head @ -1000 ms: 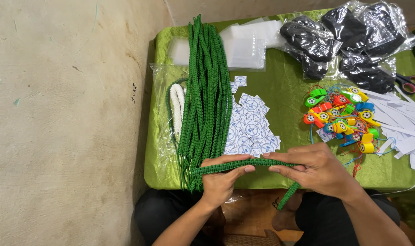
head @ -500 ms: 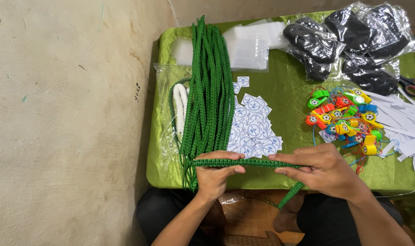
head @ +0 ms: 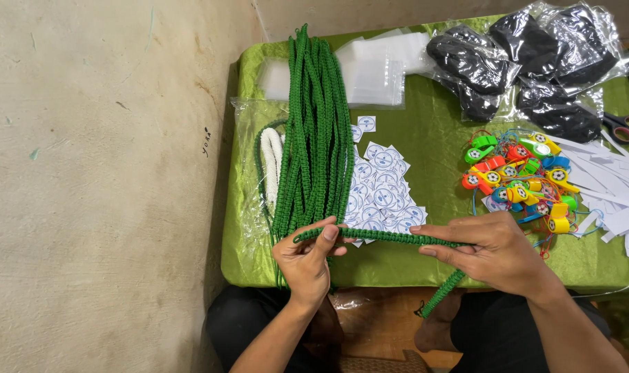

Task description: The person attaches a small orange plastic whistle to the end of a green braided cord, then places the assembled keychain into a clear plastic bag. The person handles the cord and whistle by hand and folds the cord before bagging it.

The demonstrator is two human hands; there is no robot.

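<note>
1. So the setup: a low table (head: 397, 273) covered in shiny green cloth, pushed up against a rough beige wall (head: 100, 186) that fills the whole left side of the frame. The person sits at the bottom edge, dark trousers and a bare foot (head: 435, 331) poking out under the table.

2. Nearest to us, both hands are busy with one green braided cord (head: 390, 237) stretched flat between them, just above the table's front edge in the lower middle of the frame. The left hand (head: 306, 259) pinches one end between thumb and fingers. The right hand (head: 490, 249) is closed over the other stretch, and the cord's tail drops out below it, hanging past the table edge toward the foot.

3. Right behind the left hand, a thick bundle of green cords (head: 314, 131) runs from the hands up to the far edge of the table, centre left.

4. Tucked at the bundle's left side is a white cord (head: 271, 162) lying on a clear plastic bag.

5. Just right of the bundle, a pile of small white square stickers (head: 383, 186) with blue round prints, touching the held cord's middle from behind.

6. Further right, above the right hand, a heap of colourful plastic whistles (head: 518, 173) on strings, and beside them white paper strips (head: 604, 186) at the right edge.

7. At the far end: clear plastic bags (head: 376, 69) top centre, black items in clear bags (head: 528, 59) top right, and red-handled scissors (head: 625, 126) by the right edge.
</note>
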